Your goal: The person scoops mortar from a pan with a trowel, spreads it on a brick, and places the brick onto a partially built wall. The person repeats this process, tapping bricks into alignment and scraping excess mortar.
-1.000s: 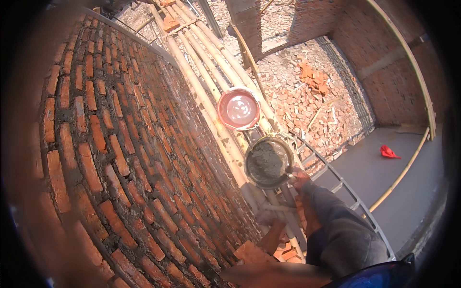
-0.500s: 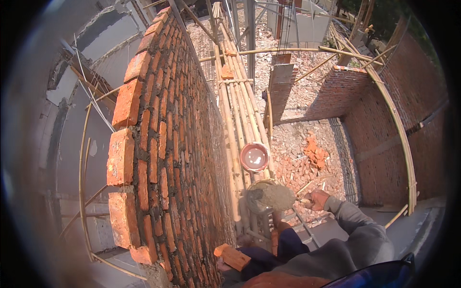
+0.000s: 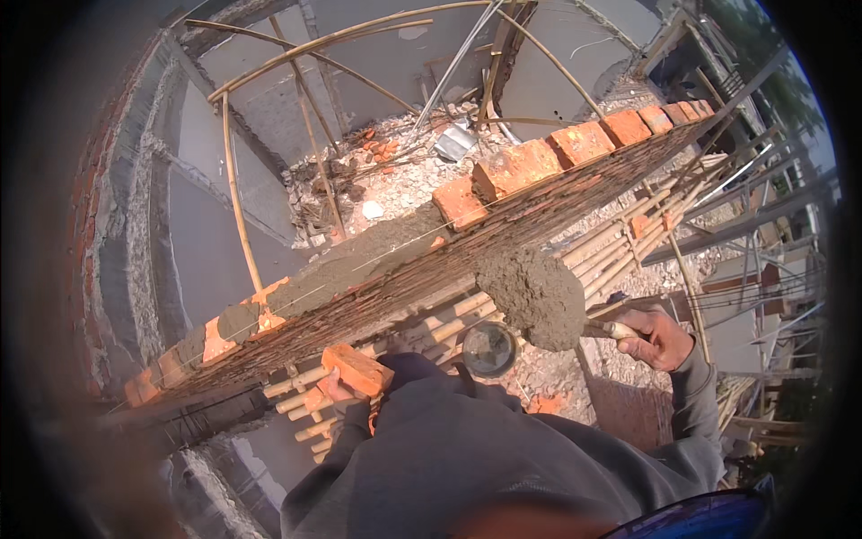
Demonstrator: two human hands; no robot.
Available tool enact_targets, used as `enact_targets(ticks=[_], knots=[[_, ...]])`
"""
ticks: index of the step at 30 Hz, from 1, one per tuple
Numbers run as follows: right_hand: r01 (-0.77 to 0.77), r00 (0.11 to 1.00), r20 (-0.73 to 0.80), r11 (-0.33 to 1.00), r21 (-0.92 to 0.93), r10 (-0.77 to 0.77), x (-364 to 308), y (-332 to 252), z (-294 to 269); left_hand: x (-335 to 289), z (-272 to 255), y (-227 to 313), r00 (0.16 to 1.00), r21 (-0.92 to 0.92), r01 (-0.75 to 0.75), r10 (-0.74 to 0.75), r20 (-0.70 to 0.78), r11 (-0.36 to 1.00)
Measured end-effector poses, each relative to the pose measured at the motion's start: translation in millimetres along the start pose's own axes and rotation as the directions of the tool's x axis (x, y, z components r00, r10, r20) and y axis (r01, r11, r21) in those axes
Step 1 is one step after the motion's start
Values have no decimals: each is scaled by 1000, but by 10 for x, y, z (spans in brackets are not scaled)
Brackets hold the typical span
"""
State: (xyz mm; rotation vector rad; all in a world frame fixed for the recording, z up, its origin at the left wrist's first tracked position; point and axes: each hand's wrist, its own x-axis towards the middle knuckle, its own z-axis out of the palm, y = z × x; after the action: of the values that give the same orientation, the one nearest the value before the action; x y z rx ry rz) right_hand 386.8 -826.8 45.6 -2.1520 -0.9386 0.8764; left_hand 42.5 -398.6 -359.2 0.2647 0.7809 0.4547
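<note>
Right hand (image 3: 663,338) out front-right, gripping trowel (image 3: 620,331); left hand (image 3: 336,388) holds brick (image 3: 361,370).

The right hand (image 3: 660,340) has moved the mortar heap (image 3: 532,296) off the bucket (image 3: 489,350), seemingly nearer to the wall (image 3: 404,280); the view has turned leftward.

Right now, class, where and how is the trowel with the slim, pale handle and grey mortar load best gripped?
Probably by its slim, pale handle, from the right, where the right hand grips it: the handle points that way, while lumpy grey mortar covers the opposite end.
</note>
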Motion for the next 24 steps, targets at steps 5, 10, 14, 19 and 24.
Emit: enact_targets(ticks=[5,10,14,19,24], knots=[[99,978,178,992,83,-113,1044,-844,-234,-562,390,280,832,-95,-535,504,-234,839],[352,870,358,935,32,-340,2151,-1591,5,-755,662,683,743,-130,-659,615,-265,741],[340,795,506,937,82,-333,2892,-1998,364,-608,749,794,827,-316,-561,533,-179,765],[542,730,537,837,-79,-423,3566,-2202,1006,-286,956,738,223,389,-900,975,22,197],[705,699,367,503,-501,-614,3699,-2193,1911,-347,1093,1012,888,-409,-428,459,-25,806]])
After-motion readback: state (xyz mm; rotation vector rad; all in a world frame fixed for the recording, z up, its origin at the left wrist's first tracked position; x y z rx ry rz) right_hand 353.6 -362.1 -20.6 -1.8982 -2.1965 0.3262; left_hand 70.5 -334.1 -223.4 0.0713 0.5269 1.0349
